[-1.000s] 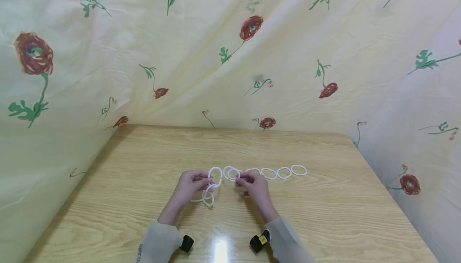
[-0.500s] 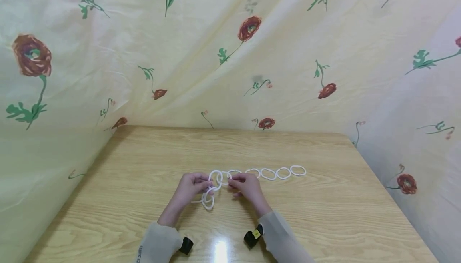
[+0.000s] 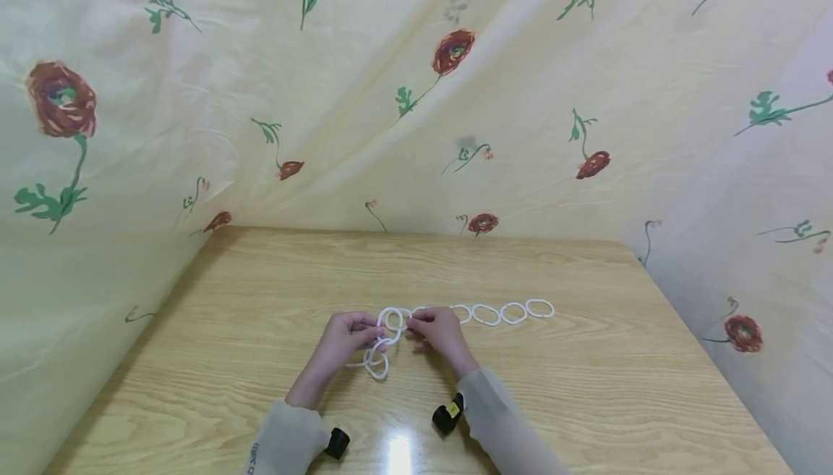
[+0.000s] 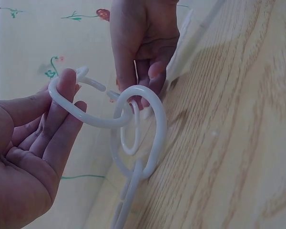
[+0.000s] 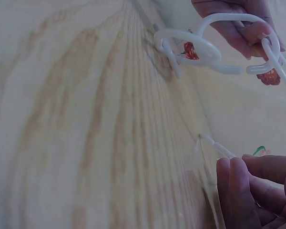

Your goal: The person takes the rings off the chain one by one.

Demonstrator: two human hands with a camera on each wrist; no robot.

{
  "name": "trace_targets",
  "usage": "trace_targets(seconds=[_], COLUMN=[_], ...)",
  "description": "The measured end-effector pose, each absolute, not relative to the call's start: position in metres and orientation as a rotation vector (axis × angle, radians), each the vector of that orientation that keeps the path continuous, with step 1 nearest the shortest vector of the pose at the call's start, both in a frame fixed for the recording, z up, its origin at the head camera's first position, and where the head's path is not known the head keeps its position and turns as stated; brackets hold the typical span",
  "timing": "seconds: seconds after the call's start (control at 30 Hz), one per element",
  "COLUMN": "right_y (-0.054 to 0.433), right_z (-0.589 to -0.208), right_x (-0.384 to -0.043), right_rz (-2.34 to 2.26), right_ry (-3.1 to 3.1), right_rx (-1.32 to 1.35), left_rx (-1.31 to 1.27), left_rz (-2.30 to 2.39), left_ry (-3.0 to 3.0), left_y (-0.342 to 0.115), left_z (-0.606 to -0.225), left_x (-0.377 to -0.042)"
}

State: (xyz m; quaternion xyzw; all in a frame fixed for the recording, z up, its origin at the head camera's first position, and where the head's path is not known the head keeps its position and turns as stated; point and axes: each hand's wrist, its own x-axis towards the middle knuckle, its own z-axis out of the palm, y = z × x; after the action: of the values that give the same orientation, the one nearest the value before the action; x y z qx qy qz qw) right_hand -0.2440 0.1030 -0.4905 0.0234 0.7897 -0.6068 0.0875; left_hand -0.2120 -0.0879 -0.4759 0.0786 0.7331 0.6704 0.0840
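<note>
My left hand pinches a white plastic chain link between thumb and fingers; a narrow gap shows in the link. Another white link hangs through it, with more links below that reach the table. Just to the right, my right hand pinches a further white link at the thumb and fingertips, its far end partly hidden by the fingers. In the head view the two held links overlap; whether they are joined I cannot tell.
Several white links lie in a row on the wooden table, running rightward from behind my right hand. A flowered cloth hangs behind the table and at both sides. A dark wrist camera sits at the left cuff.
My right hand has moved left with its link, closing the space to the left hand's link. The left hand has stayed nearly still, and the row on the right lies as before.
</note>
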Motion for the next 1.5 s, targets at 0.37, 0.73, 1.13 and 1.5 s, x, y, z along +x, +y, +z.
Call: trace_targets(seconds=[0.37,0.73,1.13,1.5], right_y=[0.100,0.101,0.108,0.108], right_z=[-0.489,-0.486,-0.479,-0.465], right_x=[-0.246,-0.244,-0.241,-0.230], right_rz=[-1.779,-1.725,-1.764,-1.769], right_ry=[2.382,2.469,2.428,2.430], right_rx=[0.086,0.024,0.045,-0.064], left_rx=[0.209,0.228,0.218,0.192], left_rz=[1.982,1.975,1.979,1.989], left_ry=[2.184,2.185,2.181,2.161], left_y=[-0.091,-0.092,-0.091,-0.089], left_z=[-0.473,-0.473,-0.477,-0.479], left_x=[-0.211,-0.210,-0.211,-0.212])
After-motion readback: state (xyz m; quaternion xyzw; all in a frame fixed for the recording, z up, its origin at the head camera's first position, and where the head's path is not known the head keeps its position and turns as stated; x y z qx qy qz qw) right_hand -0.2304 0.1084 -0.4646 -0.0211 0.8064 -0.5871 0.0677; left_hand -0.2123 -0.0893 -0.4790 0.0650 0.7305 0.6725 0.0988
